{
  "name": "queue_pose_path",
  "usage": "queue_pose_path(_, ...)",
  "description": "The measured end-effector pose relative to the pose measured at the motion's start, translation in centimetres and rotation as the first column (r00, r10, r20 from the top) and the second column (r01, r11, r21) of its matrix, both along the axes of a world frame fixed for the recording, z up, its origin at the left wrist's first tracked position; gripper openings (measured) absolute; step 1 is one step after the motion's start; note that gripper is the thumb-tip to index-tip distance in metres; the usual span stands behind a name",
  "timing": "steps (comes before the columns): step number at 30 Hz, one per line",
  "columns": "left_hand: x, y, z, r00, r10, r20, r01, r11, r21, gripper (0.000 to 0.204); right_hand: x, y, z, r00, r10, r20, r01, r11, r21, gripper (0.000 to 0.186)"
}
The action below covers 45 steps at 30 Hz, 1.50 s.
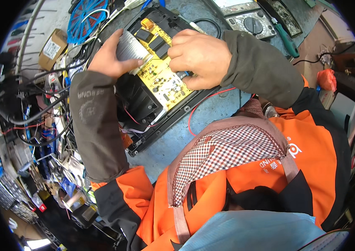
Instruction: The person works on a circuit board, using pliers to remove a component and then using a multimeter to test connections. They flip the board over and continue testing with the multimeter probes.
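Note:
A yellow circuit board point(163, 77) lies in an opened black plastic housing point(137, 98) on the bench. It carries a finned silver heat sink point(130, 47), black block components and a copper coil point(147, 24). My left hand point(109, 57) spans the heat sink, thumb along its near edge and index finger at its far left corner, holding it. My right hand point(202, 58) is closed over the board's right side, fingers curled. A small dark-blue piece shows between its thumb and fingers; its kind is hidden. Red wire point(192, 119) loops out beside the housing.
An analog multimeter point(252, 25) and a green-handled screwdriver point(287, 41) lie at the far right. A blue round fan grille point(86, 19), a cardboard box point(53, 49) and tangled cables crowd the left. Blue-grey bench top point(165, 144) shows in front of the housing.

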<state>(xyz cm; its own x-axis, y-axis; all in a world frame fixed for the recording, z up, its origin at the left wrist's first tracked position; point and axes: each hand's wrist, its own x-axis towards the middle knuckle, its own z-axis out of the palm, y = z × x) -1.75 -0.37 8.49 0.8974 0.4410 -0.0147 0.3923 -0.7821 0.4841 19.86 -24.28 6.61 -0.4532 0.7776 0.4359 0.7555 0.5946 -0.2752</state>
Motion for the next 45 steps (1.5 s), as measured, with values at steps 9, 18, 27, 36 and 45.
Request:
queue_pose_path(9, -0.6, -2.5, -2.3, 0.995, 0.059, 0.086, -0.07, 0.988, 0.134, 0.112, 0.8, -0.3, 1.0, 0.998, -0.01, -0.057, 0.003, 0.993, -0.121, 0.028)
queue_pose_path(18, -1.1, -0.8, -3.8, 0.992, -0.011, 0.126, -0.01, 0.986, 0.164, 0.111, 2.0, 1.0, 0.1, 0.979, 0.053, -0.196, -0.096, 0.972, -0.215, 0.028)
queue_pose_path(27, -3.8, -15.4, 5.3, 0.994, 0.06, -0.086, -0.057, 0.998, 0.028, 0.034, 1.3, -0.1, 0.8, 0.991, -0.025, -0.135, 0.006, 0.99, -0.142, 0.023)
queue_pose_path(36, -8.2, -20.3, -0.9, 0.957, 0.241, 0.159, -0.261, 0.958, 0.12, 0.016, 0.0, 0.8, 0.6, 0.997, -0.012, -0.081, 0.002, 0.993, -0.115, 0.02)
queue_pose_path(45, -7.6, -20.5, -1.0, 0.953, 0.209, 0.218, -0.236, 0.966, 0.107, 0.018, 0.4, 0.7, 0.8, 0.992, 0.016, -0.125, -0.026, 0.997, -0.078, 0.018)
